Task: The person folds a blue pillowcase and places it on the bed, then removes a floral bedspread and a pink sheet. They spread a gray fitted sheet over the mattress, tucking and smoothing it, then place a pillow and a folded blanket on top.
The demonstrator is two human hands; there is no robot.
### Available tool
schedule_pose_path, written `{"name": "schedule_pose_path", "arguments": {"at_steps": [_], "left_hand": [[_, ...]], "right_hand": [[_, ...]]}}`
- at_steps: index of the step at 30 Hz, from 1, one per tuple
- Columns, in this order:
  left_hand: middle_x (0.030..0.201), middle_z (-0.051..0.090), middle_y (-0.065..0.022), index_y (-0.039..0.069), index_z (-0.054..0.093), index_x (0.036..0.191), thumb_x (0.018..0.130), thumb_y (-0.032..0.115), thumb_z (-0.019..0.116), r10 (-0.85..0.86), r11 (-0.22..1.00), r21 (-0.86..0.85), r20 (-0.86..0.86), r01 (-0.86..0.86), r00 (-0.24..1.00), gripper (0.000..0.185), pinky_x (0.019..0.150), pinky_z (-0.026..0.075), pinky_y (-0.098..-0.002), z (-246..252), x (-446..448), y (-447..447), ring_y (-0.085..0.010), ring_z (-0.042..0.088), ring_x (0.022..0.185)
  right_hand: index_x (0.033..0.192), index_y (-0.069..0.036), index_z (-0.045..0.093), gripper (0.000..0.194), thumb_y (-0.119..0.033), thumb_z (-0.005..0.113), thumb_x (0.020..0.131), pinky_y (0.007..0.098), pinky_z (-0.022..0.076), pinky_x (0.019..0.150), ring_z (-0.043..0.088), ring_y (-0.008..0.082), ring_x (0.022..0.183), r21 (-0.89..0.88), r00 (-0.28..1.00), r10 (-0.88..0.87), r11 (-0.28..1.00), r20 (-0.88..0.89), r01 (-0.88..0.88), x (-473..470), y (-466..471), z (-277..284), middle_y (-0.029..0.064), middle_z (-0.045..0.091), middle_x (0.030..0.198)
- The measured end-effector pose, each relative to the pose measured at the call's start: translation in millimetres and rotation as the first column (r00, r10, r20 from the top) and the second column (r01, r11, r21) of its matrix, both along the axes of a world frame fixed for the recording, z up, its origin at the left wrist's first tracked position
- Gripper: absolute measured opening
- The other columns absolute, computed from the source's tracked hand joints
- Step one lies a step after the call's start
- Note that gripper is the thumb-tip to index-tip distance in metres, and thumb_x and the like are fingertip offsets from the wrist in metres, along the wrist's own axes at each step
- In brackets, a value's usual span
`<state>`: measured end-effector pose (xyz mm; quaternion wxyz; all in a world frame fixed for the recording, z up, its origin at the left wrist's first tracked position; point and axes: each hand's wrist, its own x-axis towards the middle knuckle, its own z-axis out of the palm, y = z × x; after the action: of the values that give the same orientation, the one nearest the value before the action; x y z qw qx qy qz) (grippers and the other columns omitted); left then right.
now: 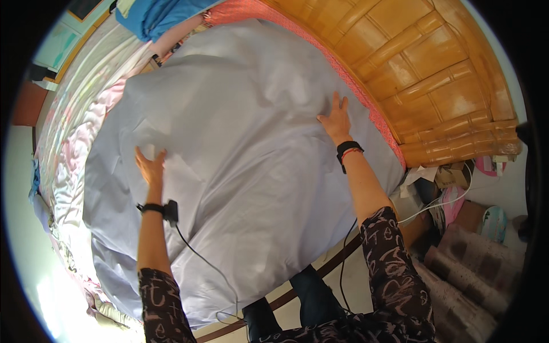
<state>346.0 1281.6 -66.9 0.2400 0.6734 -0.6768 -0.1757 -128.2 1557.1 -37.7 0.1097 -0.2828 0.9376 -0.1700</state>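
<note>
A large grey-lavender quilt or duvet cover lies spread in front of me, puffed up at the far part and creased diagonally through the middle. My left hand rests on or just over its left part, fingers spread and holding nothing. On the right side my right hand is on the fabric, also with spread fingers and nothing gripped. A black strap with a small box and a cable is on my left wrist. My right wrist bears a black band and a thin red cord.
A yellow wooden headboard with bamboo-like relief borders the right, beside red patterned cloth. Crumpled pale floral bedding lies left, folded blue fabric at the far left. Papers, a white cable and a brown checked cloth are at right.
</note>
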Motion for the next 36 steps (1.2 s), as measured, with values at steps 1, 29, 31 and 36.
{"name": "schedule_pose_path", "arguments": {"at_steps": [1,29,31,36], "left_hand": [[0.149,0.032,-0.0248,0.007,0.028,0.15,0.066,0.029,0.085,0.064,0.993,0.107,-0.082,-0.055,0.995,0.104,0.088,0.053,-0.0416,5.1,-14.7,-21.9,-0.0345,0.058,0.114],[0.089,0.067,-0.0143,0.003,0.062,0.096,0.085,0.019,0.056,-0.299,0.953,-0.103,-0.206,0.283,0.932,0.02,0.067,0.052,-0.0328,50.3,-332.5,-245.8,-0.0229,0.066,0.074],[0.1,0.068,-0.0144,0.007,0.063,0.105,0.089,0.031,0.06,-0.395,0.918,-0.168,-0.475,0.36,0.786,0.029,0.078,0.052,-0.0356,53.5,-351.6,-252.9,-0.0262,0.067,0.088],[0.125,0.062,-0.0154,0.014,0.057,0.126,0.083,0.028,0.064,-0.398,0.859,-0.211,0.298,0.467,0.867,0.045,0.096,0.046,-0.0436,0.0,-389.6,-185.3,-0.0357,0.058,0.115]], "right_hand": [[0.153,-0.018,0.022,0.104,-0.029,0.082,0.07,0.0461,0.0405,0.106,0.044,0.0449,0.13,0.069,0.999,0.029,0.997,0.014,-0.03,-14.6,0.8,-1.9,0.0286,0.018,0.155],[0.143,-0.01,0.041,0.083,-0.035,0.078,0.074,0.0454,0.0425,0.101,0.043,0.0407,0.128,-0.265,0.989,0.146,0.955,0.02,-0.136,-75.3,-13.7,-26.8,0.0227,0.028,0.15],[0.14,-0.01,0.046,0.069,-0.036,0.072,0.081,0.0473,0.0388,0.101,0.041,0.0388,0.128,-0.299,0.966,0.119,0.936,-0.228,-0.186,-80.8,-34.8,-40.4,0.0207,0.037,0.146],[0.137,-0.012,0.052,0.054,-0.042,0.056,0.091,0.048,0.0305,0.1,0.038,0.036,0.128,-0.16,0.898,0.09,0.972,-0.432,-0.174,-89.9,-65.6,-70.6,0.0192,0.043,0.143]]}}
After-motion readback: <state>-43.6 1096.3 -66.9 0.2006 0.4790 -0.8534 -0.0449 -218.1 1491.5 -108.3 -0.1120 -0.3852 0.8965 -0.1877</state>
